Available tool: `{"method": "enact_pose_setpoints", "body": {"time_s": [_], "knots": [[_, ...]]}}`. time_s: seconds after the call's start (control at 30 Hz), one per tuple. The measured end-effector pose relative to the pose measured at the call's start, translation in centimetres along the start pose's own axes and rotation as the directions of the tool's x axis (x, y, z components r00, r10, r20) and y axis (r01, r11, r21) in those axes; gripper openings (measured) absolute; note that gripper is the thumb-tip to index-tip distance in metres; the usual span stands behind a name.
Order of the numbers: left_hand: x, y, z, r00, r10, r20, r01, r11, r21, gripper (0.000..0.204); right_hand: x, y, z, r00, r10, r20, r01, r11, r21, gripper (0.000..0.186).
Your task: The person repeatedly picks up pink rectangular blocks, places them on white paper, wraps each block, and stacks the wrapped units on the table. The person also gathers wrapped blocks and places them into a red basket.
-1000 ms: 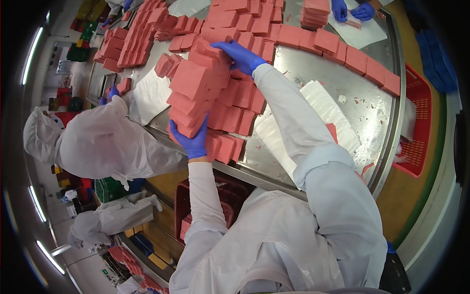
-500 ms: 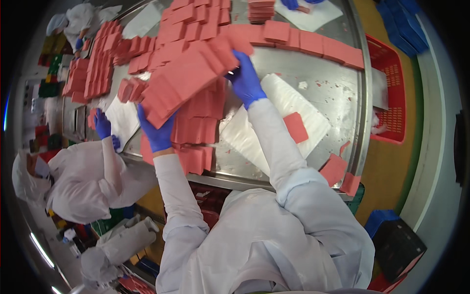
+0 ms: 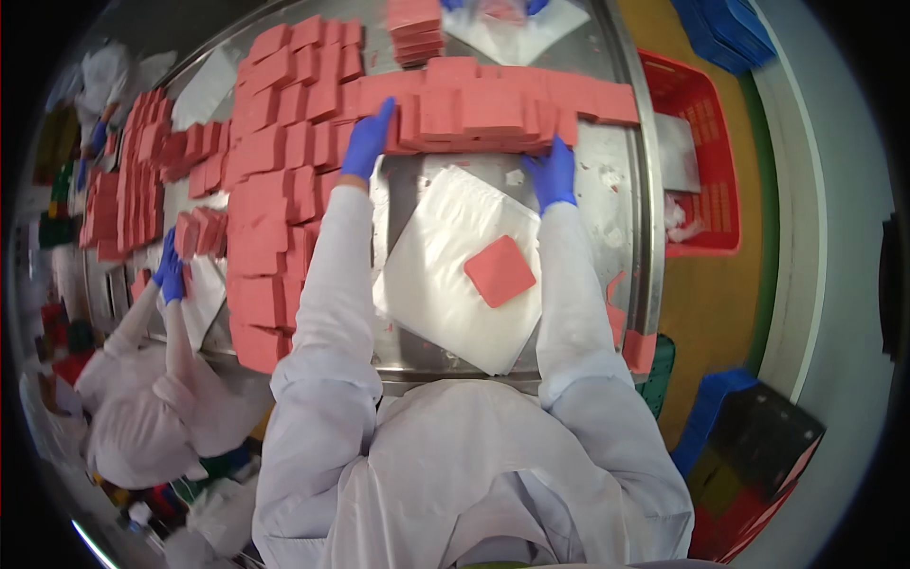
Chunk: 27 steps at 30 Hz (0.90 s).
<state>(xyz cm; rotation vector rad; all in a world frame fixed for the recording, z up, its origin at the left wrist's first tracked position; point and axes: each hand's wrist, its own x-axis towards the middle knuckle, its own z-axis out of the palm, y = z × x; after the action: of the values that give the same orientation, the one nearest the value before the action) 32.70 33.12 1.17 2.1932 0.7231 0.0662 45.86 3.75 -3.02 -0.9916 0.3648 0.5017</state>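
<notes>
Both blue-gloved hands were at work on the long row of pink slabs (image 3: 479,112), right there in the upper middle of the frame! The left hand (image 3: 367,147) was at the row's left end, its fingers pointing up the frame, long and nearly straight; the right hand (image 3: 553,177) sat below the right end, fingertips up against the lower edge. So the row stood between the two, but whether the fingers truly gripped it or merely pressed, one could not tell.

Just beyond, more slabs ran on toward the right rim of the metal worktop (image 3: 611,218). Below the row, between the forearms, lay a stack of white sheets (image 3: 436,275), set askew, with a single pink slab (image 3: 500,272) flat on top. And to the left, what a crowd: a broad bank of pink slabs (image 3: 256,228), overlapping from upper left down to the near edge!

A short pile of slabs (image 3: 415,33) stood at the top, near a co-worker's gloves (image 3: 537,6). Another co-worker's gloved hands (image 3: 171,270) showed at left, while a red crate (image 3: 725,171) flanked the worktop at upper right.
</notes>
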Motion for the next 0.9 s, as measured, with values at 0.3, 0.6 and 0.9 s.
{"method": "enact_pose_setpoints", "body": {"time_s": [0.3,0.6,0.9], "knots": [[-14.4,-2.9,-11.3,0.683,0.103,-0.723,0.340,0.831,0.440,0.056,-13.9,-1.9,-5.9,0.981,-0.085,0.173,0.163,0.848,-0.504,0.039],[-19.2,-12.3,-15.1,0.832,-0.173,-0.528,0.252,0.964,0.082,0.048,-17.8,-0.4,-8.0,0.939,-0.019,0.342,0.303,0.515,-0.802,0.039],[-23.6,-11.0,-16.1,0.794,0.108,-0.598,0.172,0.903,0.393,0.034,-17.8,-1.5,-9.4,0.858,0.022,0.513,0.437,0.494,-0.752,0.069]]}}
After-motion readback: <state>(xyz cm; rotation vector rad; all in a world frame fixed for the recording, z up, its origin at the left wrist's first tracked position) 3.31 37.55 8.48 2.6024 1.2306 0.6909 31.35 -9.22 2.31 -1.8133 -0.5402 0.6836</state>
